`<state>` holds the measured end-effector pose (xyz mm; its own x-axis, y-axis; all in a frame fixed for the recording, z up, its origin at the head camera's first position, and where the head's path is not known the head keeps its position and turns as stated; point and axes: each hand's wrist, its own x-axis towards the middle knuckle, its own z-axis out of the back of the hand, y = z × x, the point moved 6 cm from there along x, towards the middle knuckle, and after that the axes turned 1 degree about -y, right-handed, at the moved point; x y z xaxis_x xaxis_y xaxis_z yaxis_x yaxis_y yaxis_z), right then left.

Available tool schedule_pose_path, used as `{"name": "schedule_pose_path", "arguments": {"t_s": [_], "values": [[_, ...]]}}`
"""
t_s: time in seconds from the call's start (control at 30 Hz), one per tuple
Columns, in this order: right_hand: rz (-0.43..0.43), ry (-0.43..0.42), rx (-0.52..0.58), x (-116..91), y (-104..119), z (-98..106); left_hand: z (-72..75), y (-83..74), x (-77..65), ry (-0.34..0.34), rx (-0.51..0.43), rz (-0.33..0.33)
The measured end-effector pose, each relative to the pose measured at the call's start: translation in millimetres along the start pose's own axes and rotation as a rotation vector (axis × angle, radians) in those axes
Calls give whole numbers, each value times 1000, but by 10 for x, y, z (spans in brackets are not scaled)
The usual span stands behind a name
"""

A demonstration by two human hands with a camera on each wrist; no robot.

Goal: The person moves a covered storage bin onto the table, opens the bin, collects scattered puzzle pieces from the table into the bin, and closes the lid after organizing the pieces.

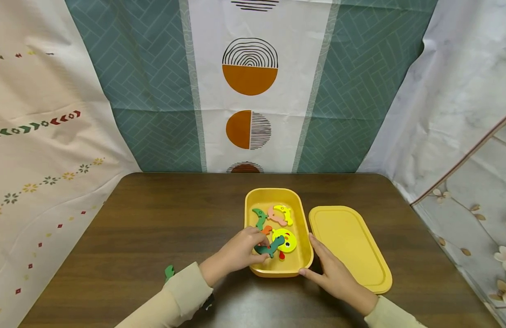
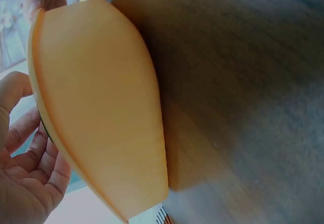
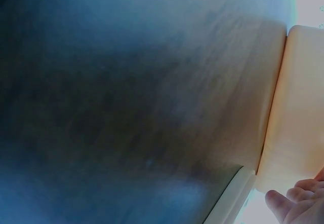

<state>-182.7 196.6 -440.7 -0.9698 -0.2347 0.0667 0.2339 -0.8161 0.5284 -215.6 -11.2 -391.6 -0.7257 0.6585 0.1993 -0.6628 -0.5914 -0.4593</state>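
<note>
My left hand (image 1: pixel 245 248) pinches a dark green, animal-like flat piece (image 1: pixel 277 243) between thumb and fingers, over the near left part of a yellow box (image 1: pixel 291 266). Under and beside that piece lies a round yellow face piece (image 1: pixel 292 243) with a red drop shape (image 1: pixel 282 256) below it. Farther back in the box are a green piece (image 1: pixel 259 220), a pink one (image 1: pixel 276 217) and a yellow one (image 1: pixel 286 214). My right hand (image 1: pixel 332 269) rests against the box's near right corner, fingers along the outside and thumb at the front edge.
A flat yellow lid (image 1: pixel 347 241) lies right of the box on the dark wooden table (image 1: pixel 187 209). Another green piece (image 1: pixel 169 272) is left of my left sleeve, and a small dark object (image 1: pixel 209 302) shows partly beneath that forearm. Patterned cloths hang behind and at both sides.
</note>
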Motion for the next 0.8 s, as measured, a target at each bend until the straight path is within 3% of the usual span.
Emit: {"name": "schedule_pose_path", "arguments": {"t_s": [0.47,0.8], "values": [[2,4,5,-1,21,8,-58,22,-22,-2,39,25],[-3,8,5,-4,17,-5,70,104,-121,-99,37,96]]}}
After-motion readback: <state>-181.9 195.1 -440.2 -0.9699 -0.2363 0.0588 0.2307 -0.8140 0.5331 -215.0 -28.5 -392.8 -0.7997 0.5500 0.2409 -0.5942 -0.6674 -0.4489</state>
